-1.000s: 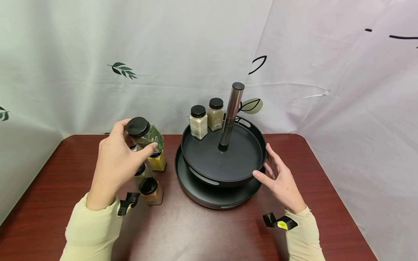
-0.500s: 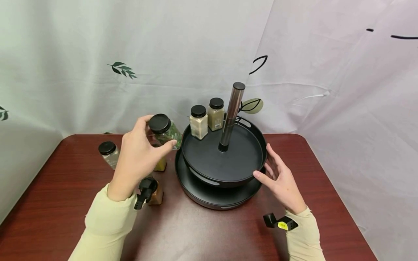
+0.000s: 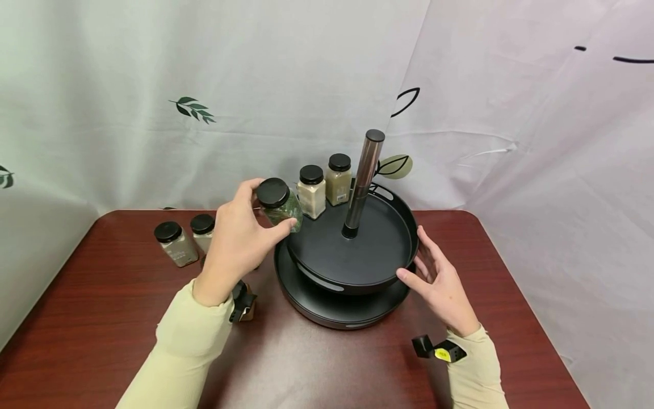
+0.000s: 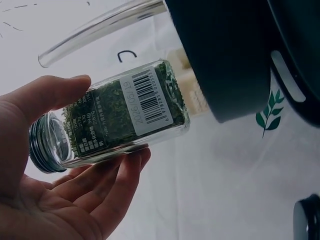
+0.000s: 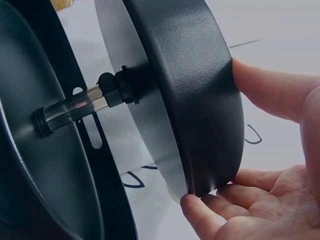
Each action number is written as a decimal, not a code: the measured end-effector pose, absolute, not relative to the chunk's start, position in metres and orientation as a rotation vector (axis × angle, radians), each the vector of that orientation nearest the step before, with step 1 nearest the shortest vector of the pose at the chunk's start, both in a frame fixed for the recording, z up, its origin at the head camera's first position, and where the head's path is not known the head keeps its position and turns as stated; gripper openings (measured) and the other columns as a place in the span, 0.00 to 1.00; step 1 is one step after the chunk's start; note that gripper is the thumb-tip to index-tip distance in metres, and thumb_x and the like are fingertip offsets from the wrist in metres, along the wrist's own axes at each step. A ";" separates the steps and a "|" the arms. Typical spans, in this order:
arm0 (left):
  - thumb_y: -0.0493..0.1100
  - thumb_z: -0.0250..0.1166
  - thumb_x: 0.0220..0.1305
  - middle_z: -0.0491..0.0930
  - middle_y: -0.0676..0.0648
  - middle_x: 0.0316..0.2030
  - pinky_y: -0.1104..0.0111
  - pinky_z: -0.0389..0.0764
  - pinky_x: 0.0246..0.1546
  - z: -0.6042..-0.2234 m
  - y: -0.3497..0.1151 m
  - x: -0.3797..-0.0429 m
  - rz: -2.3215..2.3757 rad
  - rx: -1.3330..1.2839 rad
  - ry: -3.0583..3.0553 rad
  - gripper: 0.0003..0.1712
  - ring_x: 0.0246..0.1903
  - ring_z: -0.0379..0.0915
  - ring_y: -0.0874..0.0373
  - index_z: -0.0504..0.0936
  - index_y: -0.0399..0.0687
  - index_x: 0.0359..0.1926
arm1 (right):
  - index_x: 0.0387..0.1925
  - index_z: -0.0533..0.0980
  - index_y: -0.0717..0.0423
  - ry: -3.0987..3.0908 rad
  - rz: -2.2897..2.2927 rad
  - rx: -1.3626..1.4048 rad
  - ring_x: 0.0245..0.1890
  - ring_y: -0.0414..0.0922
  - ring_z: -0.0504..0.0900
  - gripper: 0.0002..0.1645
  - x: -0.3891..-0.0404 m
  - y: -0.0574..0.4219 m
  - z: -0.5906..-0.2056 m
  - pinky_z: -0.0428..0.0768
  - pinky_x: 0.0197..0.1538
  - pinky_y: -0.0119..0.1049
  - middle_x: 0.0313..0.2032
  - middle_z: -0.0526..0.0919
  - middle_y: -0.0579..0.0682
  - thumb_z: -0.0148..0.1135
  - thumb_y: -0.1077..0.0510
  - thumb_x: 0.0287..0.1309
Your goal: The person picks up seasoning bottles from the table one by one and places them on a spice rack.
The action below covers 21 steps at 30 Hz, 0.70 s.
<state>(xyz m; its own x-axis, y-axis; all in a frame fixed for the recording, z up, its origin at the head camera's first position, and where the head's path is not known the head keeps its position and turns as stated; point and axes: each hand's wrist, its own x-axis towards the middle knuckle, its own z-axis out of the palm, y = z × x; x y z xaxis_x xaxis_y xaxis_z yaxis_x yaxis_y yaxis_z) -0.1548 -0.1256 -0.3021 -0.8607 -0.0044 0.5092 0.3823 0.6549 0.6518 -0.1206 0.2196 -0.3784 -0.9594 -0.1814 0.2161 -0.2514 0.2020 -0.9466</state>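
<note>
My left hand [image 3: 240, 241] pinches a glass spice jar of dried green herbs [image 4: 125, 107] between thumb and fingers. The black-capped jar is tilted, at the left rim of a two-tier black turntable rack's upper tray [image 3: 352, 258]. My right hand [image 3: 441, 284] holds that tray's right edge, thumb at the rim and fingers reaching to its underside in the right wrist view. A pale-powder jar [image 3: 313, 199] and a tan-powder jar [image 3: 338, 184] stand at the back left of the upper tray. The lower tray [image 3: 337, 315] sits on the table.
A clear post [image 3: 364, 182] with a black cap rises from the upper tray's middle. Left on the reddish-brown table [image 3: 306, 369] stand a greyish spice jar [image 3: 180, 250] and another jar [image 3: 203, 233]; other jars are mostly hidden by my left arm. A white cloth [image 3: 255, 142] hangs behind.
My left hand has carried the herb jar rightward from above the table's jars to the upper tray's left rim. My right hand has stayed at the tray's edge.
</note>
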 end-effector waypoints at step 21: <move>0.43 0.79 0.49 0.80 0.44 0.30 0.61 0.76 0.31 -0.316 -0.103 -0.165 -1.116 -0.274 -2.484 0.41 0.27 0.75 0.52 0.71 0.35 0.62 | 0.80 0.47 0.56 -2.386 1.904 0.433 0.75 0.57 0.54 0.52 -0.120 0.219 -0.379 0.65 0.66 0.23 0.79 0.47 0.49 0.65 0.68 0.64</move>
<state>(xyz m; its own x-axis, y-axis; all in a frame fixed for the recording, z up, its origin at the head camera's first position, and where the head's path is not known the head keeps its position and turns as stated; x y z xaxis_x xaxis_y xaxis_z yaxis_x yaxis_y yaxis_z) -0.1652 -0.1025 -0.3164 -0.9002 0.0137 0.4353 0.3345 0.6618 0.6709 -0.1204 0.2187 -0.3789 -0.9589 -0.1806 0.2188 -0.2534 0.1984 -0.9468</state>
